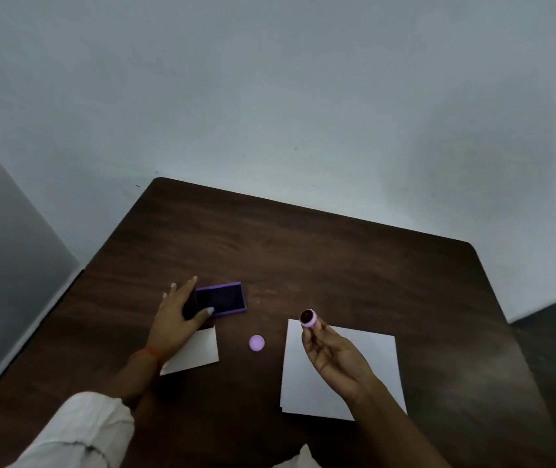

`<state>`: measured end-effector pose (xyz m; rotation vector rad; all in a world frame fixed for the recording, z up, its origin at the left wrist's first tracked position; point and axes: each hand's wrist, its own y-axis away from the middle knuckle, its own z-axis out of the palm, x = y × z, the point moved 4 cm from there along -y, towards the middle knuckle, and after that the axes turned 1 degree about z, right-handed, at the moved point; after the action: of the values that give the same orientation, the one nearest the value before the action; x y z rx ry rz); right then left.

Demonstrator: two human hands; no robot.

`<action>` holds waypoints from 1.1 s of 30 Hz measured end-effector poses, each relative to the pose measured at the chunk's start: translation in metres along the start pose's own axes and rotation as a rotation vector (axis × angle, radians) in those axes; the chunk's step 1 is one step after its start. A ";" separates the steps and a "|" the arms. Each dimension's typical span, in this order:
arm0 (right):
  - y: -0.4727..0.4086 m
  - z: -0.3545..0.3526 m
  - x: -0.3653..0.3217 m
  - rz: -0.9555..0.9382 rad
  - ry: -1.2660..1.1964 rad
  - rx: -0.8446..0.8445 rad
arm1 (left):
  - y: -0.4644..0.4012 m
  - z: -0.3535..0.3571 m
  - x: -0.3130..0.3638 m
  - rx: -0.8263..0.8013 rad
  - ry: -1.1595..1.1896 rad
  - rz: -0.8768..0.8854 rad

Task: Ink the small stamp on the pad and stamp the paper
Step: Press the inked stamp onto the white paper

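A view from above looks down on a dark brown wooden bench (303,251) with rounded corners, set against a pale grey wall (269,96). The person's left hand (177,315) lies spread over the left end of a rectangular ink pad in a purple plastic case (224,298), fingers stretched out flat and thumb reaching along the pad's near edge, holding it in place; the pad's dark inked surface is uncovered and faces up. A thin orange band (150,353) circles the left wrist, and a rolled white sleeve (84,430) covers the forearm. Just beneath that wrist a small white card (199,349) lies flat on the bench, partly hidden by the hand. The right hand (332,356) is raised above a larger white sheet of paper (374,363), which lies flat to the right. Its fingertips pinch a small round stamp with a pale pink plastic body (309,319), tilted so that its dark reddish face points up and toward the ink pad; the stamp touches neither pad nor paper. Between the card and the paper, a small round pale pink cap (256,343) sits alone on the bare wood, apart from everything else.
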<state>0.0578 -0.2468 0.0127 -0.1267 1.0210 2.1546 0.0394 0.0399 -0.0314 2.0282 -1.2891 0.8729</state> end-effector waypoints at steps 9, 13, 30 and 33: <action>0.009 -0.027 -0.010 -0.042 0.031 0.032 | 0.038 0.093 0.078 -0.209 -0.308 0.462; 0.004 -0.034 -0.017 -0.112 0.242 0.094 | 0.034 0.112 0.075 -0.276 -0.415 0.438; -0.036 0.000 -0.009 -0.578 1.655 0.430 | 0.030 0.117 0.057 -0.332 -0.488 0.452; -0.041 0.006 -0.008 -0.529 1.820 0.399 | 0.030 0.117 0.058 -0.342 -0.505 0.443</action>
<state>0.0915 -0.2304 -0.0066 -2.0857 1.8989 0.8491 0.0557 -0.0909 -0.0551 1.7683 -2.0596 0.2747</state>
